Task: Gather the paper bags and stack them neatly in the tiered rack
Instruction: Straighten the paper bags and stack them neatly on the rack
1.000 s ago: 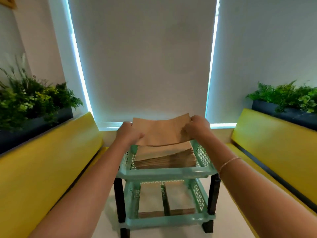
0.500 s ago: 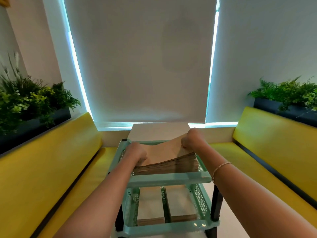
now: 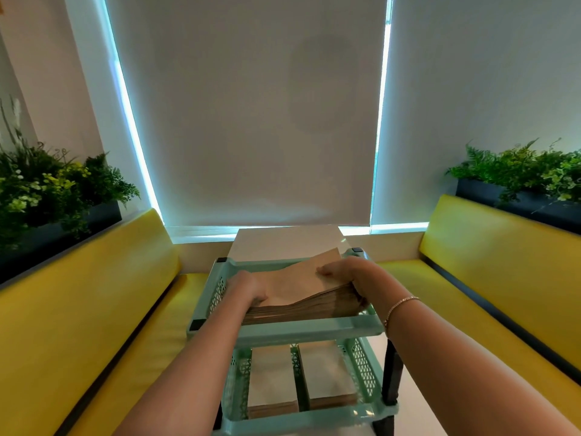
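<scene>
A mint-green tiered rack (image 3: 314, 332) stands on the table in front of me. Its top tier holds a thick stack of brown paper bags (image 3: 298, 286), with the top bag lying slightly bowed and its far corner raised. My left hand (image 3: 248, 286) grips the left edge of the stack, its fingers curled at that edge. My right hand (image 3: 349, 275) rests on the right end, fingers laid flat on the top bag and the palm over the stack's right edge. The lower tier holds two more piles of bags (image 3: 272, 376), side by side.
The white table (image 3: 283, 243) runs on behind the rack to the window blind. Yellow benches (image 3: 94, 309) flank the table left and right, with dark planters of green plants (image 3: 47, 190) behind their backs.
Both hands lowered the brown bag from above the rack onto the top-tier stack. My right hand went from pinching its corner to lying flat on it. The view dipped toward the rack.
</scene>
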`<control>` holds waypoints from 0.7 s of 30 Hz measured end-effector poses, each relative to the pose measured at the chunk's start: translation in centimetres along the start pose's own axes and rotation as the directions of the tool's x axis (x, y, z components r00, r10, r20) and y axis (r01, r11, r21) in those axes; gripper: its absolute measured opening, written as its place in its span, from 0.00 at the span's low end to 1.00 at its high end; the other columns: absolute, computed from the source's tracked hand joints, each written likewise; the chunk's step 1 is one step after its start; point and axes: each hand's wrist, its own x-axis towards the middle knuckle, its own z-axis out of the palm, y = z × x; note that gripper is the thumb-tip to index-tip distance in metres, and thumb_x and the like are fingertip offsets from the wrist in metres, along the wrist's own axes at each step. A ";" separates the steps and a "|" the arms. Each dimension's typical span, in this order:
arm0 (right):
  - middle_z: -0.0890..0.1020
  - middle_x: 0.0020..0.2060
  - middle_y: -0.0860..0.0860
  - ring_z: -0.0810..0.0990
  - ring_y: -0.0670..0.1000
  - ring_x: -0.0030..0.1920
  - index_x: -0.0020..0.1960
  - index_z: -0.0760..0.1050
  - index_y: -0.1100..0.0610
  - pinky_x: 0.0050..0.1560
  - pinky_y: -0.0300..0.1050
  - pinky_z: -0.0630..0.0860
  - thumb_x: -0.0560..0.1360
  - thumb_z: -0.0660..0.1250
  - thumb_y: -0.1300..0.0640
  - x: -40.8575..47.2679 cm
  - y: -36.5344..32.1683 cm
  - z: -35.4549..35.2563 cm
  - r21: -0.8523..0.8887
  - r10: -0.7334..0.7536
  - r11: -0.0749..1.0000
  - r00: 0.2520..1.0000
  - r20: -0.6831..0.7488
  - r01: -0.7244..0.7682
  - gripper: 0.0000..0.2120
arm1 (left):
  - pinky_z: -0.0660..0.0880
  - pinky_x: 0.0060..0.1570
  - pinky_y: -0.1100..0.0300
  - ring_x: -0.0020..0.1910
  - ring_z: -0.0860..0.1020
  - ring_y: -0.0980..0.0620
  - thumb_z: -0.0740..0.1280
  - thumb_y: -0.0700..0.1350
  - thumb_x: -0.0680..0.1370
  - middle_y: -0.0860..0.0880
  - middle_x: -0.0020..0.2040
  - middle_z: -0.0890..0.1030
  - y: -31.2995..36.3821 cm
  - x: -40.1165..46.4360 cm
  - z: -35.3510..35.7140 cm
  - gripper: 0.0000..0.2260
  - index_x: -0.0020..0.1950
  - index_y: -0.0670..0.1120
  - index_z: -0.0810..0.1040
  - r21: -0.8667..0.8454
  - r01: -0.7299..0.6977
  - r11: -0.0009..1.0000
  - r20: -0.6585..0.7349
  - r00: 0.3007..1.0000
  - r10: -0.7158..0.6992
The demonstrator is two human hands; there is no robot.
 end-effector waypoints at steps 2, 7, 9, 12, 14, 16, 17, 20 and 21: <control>0.71 0.37 0.56 0.72 0.53 0.35 0.53 0.63 0.63 0.45 0.48 0.71 0.76 0.62 0.41 0.0 0.2 0.1 0.041 0.064 0.997 0.997 0.034 -0.066 0.24 | 0.68 0.47 0.60 0.49 0.75 0.49 0.65 0.43 0.78 0.48 0.36 0.70 -0.1 0.0 0.4 0.14 0.35 0.41 0.67 0.006 -0.022 1.000 -0.016 1.000 0.022; 0.71 0.38 0.55 0.72 0.53 0.36 0.57 0.65 0.62 0.51 0.47 0.70 0.75 0.62 0.39 0.5 0.4 0.2 0.016 0.031 0.999 0.999 0.045 -0.032 0.27 | 0.71 0.58 0.56 0.61 0.74 0.44 0.63 0.42 0.79 0.42 0.60 0.75 -0.1 0.2 1.0 0.14 0.62 0.37 0.72 0.023 -0.067 0.997 -0.075 0.995 0.069; 0.72 0.37 0.55 0.72 0.53 0.36 0.53 0.64 0.62 0.50 0.46 0.70 0.74 0.64 0.40 0.7 0.5 0.2 0.046 0.029 0.998 0.998 0.060 -0.032 0.25 | 0.72 0.58 0.55 0.60 0.74 0.43 0.62 0.41 0.79 0.41 0.59 0.75 -0.1 0.4 1.3 0.14 0.63 0.38 0.71 0.040 -0.070 0.997 -0.085 0.994 0.073; 0.73 0.37 0.55 0.73 0.52 0.35 0.43 0.67 0.61 0.45 0.45 0.72 0.74 0.65 0.42 1.0 0.5 0.3 0.056 0.002 0.998 0.997 0.082 -0.006 0.22 | 0.72 0.60 0.53 0.60 0.74 0.43 0.61 0.41 0.79 0.41 0.61 0.74 -0.2 0.7 1.5 0.15 0.64 0.39 0.70 0.048 -0.080 0.996 -0.074 0.994 0.084; 0.74 0.37 0.55 0.73 0.52 0.35 0.40 0.66 0.61 0.43 0.44 0.73 0.74 0.66 0.43 1.4 0.5 0.4 0.104 -0.012 0.995 0.996 0.089 0.003 0.21 | 0.72 0.61 0.52 0.61 0.74 0.42 0.62 0.42 0.78 0.41 0.61 0.74 -0.2 0.8 1.6 0.16 0.65 0.39 0.70 0.037 -0.083 0.996 -0.062 0.994 0.085; 0.74 0.37 0.56 0.74 0.52 0.36 0.40 0.66 0.60 0.46 0.45 0.73 0.73 0.67 0.43 1.6 0.5 0.6 0.138 -0.019 0.990 0.996 0.091 0.006 0.21 | 0.72 0.61 0.51 0.61 0.73 0.42 0.62 0.42 0.78 0.41 0.61 0.74 -0.1 0.9 1.6 0.18 0.66 0.39 0.69 0.037 -0.079 0.996 -0.058 0.995 0.081; 0.74 0.37 0.56 0.74 0.52 0.36 0.40 0.66 0.60 0.48 0.46 0.73 0.73 0.67 0.43 1.7 0.5 0.6 0.153 -0.017 0.988 0.995 0.096 0.002 0.21 | 0.72 0.61 0.50 0.61 0.73 0.42 0.62 0.42 0.78 0.41 0.61 0.74 -0.2 0.9 1.6 0.18 0.67 0.40 0.69 0.033 -0.073 0.997 -0.050 0.996 0.075; 0.74 0.38 0.57 0.74 0.52 0.36 0.42 0.66 0.61 0.52 0.45 0.72 0.73 0.68 0.43 1.9 0.6 0.7 0.176 -0.014 0.984 0.995 0.099 -0.004 0.21 | 0.72 0.61 0.49 0.61 0.73 0.42 0.62 0.43 0.77 0.41 0.61 0.73 -0.2 1.0 1.6 0.19 0.67 0.40 0.68 0.031 -0.066 0.997 -0.031 0.997 0.067; 0.74 0.38 0.57 0.74 0.52 0.36 0.43 0.66 0.61 0.52 0.45 0.72 0.72 0.68 0.43 2.0 0.6 0.7 0.181 -0.014 0.983 0.995 0.098 -0.004 0.21 | 0.72 0.61 0.50 0.60 0.73 0.42 0.62 0.43 0.77 0.41 0.61 0.73 -0.3 1.1 1.7 0.19 0.68 0.41 0.68 0.039 -0.069 0.997 -0.028 0.997 0.070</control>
